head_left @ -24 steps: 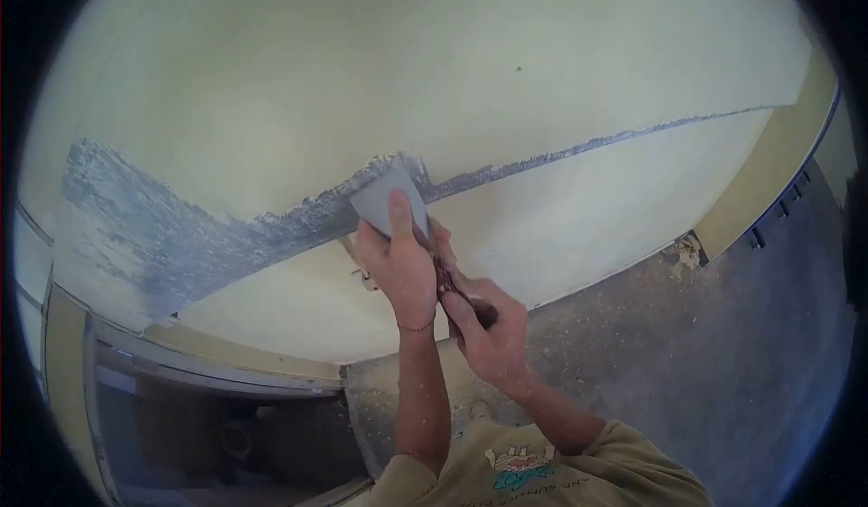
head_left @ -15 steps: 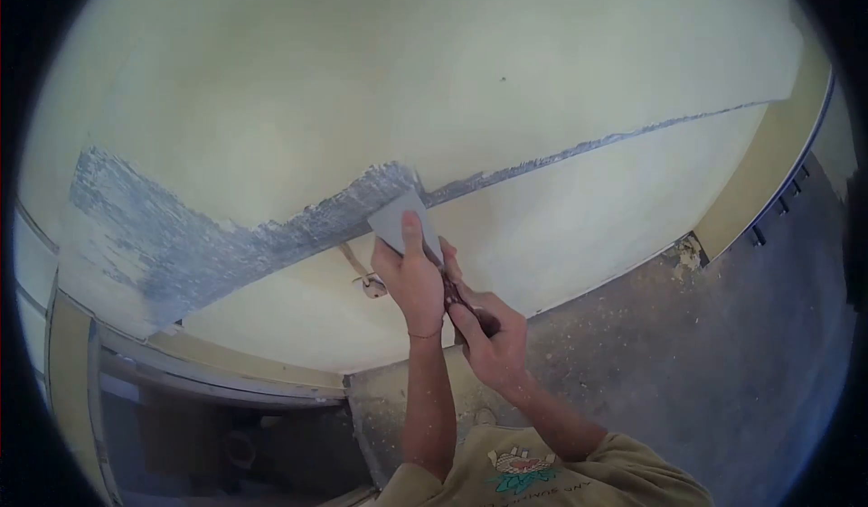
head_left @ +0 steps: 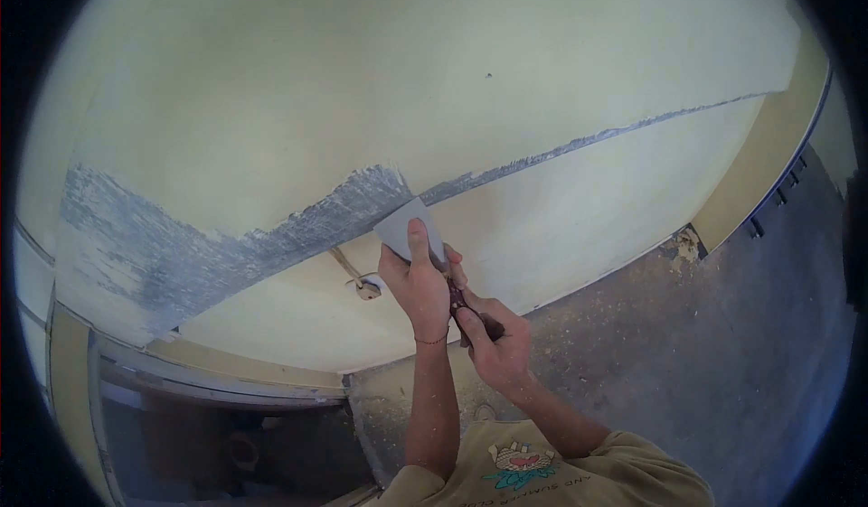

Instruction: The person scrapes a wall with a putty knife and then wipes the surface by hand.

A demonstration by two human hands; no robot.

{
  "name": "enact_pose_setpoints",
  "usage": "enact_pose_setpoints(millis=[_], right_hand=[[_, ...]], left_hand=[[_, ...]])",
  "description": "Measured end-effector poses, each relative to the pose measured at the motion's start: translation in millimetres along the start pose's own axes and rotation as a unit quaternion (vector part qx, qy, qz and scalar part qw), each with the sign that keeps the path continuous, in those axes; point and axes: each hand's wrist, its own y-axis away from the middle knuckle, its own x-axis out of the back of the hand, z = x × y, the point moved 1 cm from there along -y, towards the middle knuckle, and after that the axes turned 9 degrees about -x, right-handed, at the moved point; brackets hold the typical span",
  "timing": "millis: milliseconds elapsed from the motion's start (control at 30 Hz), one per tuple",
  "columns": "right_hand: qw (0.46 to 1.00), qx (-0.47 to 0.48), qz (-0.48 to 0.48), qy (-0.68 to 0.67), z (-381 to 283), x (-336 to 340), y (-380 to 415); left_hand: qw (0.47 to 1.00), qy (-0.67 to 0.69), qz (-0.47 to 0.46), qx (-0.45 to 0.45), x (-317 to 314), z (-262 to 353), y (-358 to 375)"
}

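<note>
A scraper with a wide grey blade and a dark handle is held in both hands against the wall. My left hand grips the blade, its thumb lying flat on the metal. Lower down, my right hand is closed round the handle. The blade's top corner meets the lower edge of a rough grey scraped band, which crosses the cream wall and narrows to a thin strip on the right.
Below the blade, a wall box has wires coming from it. Debris dots the grey floor. A dark opening with a frame is at the lower left. Dark pegs stick out along an edge at the right.
The blade and both hands have shifted slightly down and right in view. The scraped band and wall have moved a little left as the view shifted. Both grips look the same.
</note>
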Motion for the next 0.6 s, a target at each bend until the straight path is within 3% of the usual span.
enact_pose_setpoints(millis=[67,200,267,467,600], right_hand=[[0.999,-0.048,-0.009,0.002,1,2,-2],[0.999,-0.045,0.005,-0.012,-6,-4,2],[0.999,-0.018,0.006,0.033,-1,3,-5],[0.999,0.031,0.005,0.027,13,-6,-10],[0.999,0.031,0.008,0.030,4,-9,-7]], left_hand=[[1.000,0.002,0.015,-0.003,-3,3,0],[1.000,-0.031,-0.004,0.006,0,4,-2],[0.999,-0.014,0.029,-0.021,-3,-2,0],[0.998,-0.003,0.001,-0.059,2,-5,-10],[0.999,-0.021,0.014,-0.025,-2,9,-7]])
